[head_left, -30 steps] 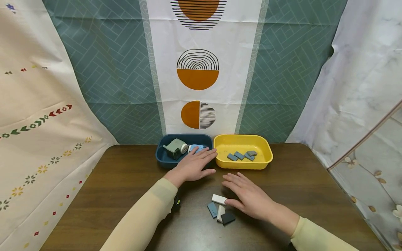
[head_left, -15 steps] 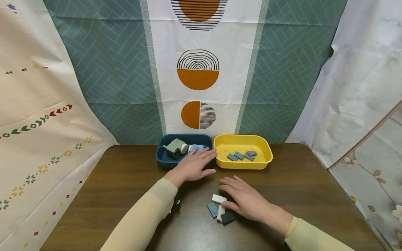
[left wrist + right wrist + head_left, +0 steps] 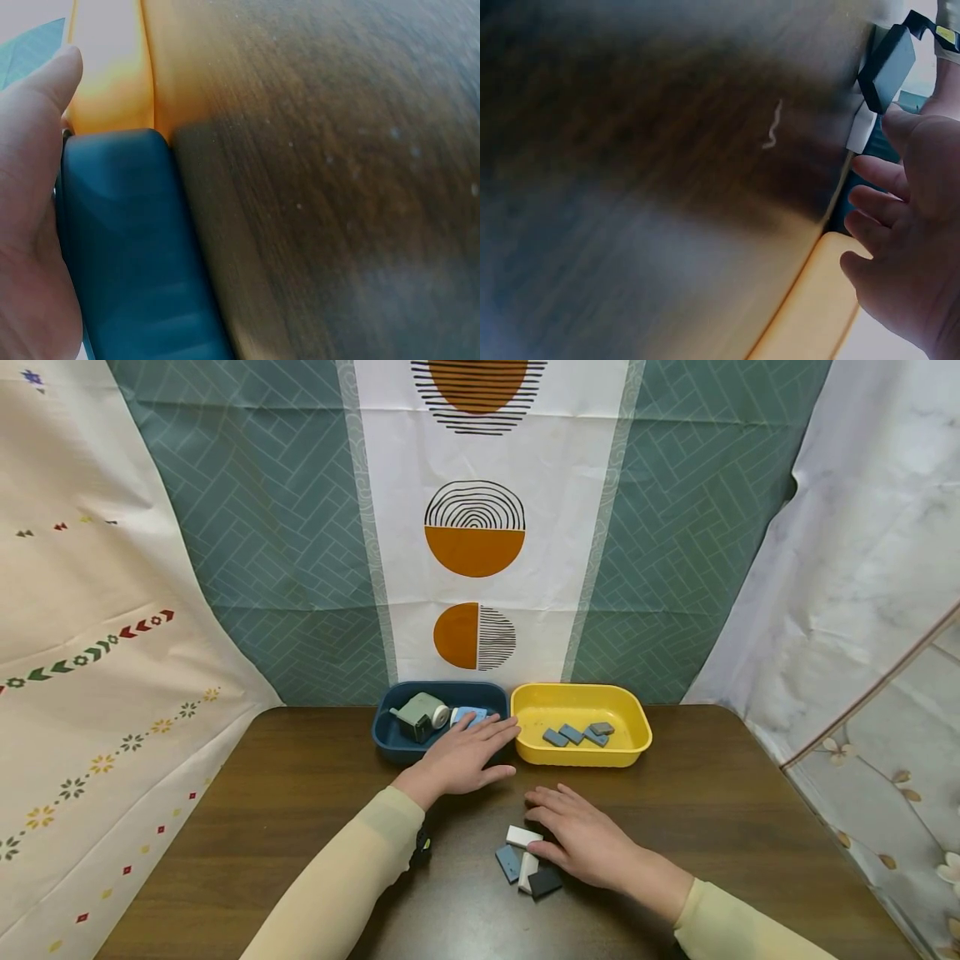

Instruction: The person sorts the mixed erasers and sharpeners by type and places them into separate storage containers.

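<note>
My left hand [image 3: 459, 758] reaches over the front right part of the dark blue bin [image 3: 390, 745], palm down, its fingers extended and holding nothing. My right hand [image 3: 588, 837] hovers or rests just right of a small group of rectangular blocks; its fingers are loosely bent and grip nothing. The group has a white block [image 3: 521, 836], a blue-grey block [image 3: 508, 863], a second white block [image 3: 527, 872] and a black block [image 3: 545, 883]. The right thumb lies close to the white blocks; whether it touches them I cannot tell. The right wrist view shows the black block [image 3: 889, 69] near the thumb.
A yellow bin [image 3: 581, 756] holds several blue-grey blocks [image 3: 572, 733], right beside the blue bin. Inside the blue bin lie a grey-green toy-like object [image 3: 420, 714] and a light blue piece [image 3: 471, 713], partly hidden by the left hand. Curtains surround the brown table [image 3: 300, 818].
My right hand has shifted slightly left and nearer to me, its thumb now closer to the white blocks. My left hand and the blocks stay in place.
</note>
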`<action>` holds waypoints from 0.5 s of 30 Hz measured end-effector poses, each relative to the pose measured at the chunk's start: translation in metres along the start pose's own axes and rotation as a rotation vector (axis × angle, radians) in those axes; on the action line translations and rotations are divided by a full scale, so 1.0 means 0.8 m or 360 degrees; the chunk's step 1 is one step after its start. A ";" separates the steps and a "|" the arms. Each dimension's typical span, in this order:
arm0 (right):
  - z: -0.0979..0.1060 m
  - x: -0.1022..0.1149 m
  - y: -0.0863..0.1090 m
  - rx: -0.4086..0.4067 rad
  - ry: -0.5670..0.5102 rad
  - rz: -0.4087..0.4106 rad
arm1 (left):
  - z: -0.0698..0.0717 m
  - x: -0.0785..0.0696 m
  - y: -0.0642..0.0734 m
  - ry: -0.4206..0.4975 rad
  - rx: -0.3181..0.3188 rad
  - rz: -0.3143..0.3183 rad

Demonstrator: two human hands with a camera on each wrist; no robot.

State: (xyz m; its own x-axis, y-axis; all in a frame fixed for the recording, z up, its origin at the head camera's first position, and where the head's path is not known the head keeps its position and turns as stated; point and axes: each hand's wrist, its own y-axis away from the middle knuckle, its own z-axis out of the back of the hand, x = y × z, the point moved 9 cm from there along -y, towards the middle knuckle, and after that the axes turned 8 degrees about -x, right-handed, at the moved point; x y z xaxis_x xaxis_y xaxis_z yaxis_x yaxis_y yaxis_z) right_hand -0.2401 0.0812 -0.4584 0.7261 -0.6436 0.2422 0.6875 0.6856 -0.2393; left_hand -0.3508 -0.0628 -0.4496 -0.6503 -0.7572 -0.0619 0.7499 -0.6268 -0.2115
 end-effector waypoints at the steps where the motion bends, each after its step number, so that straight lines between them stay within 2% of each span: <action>1: -0.001 0.000 0.000 0.0002 0.0009 0.0001 | 0.000 0.000 0.000 -0.0001 0.0000 -0.0002; 15: -0.007 -0.002 -0.004 0.0004 0.0030 -0.0017 | 0.000 0.001 0.000 -0.0010 0.0013 0.0003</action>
State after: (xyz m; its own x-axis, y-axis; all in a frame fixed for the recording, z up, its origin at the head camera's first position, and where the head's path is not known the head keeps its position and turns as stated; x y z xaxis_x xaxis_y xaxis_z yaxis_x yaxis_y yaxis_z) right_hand -0.2436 0.0780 -0.4630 0.7186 -0.6573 0.2271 0.6954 0.6792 -0.2347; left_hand -0.3514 -0.0630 -0.4499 -0.6479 -0.7596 -0.0560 0.7523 -0.6267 -0.2033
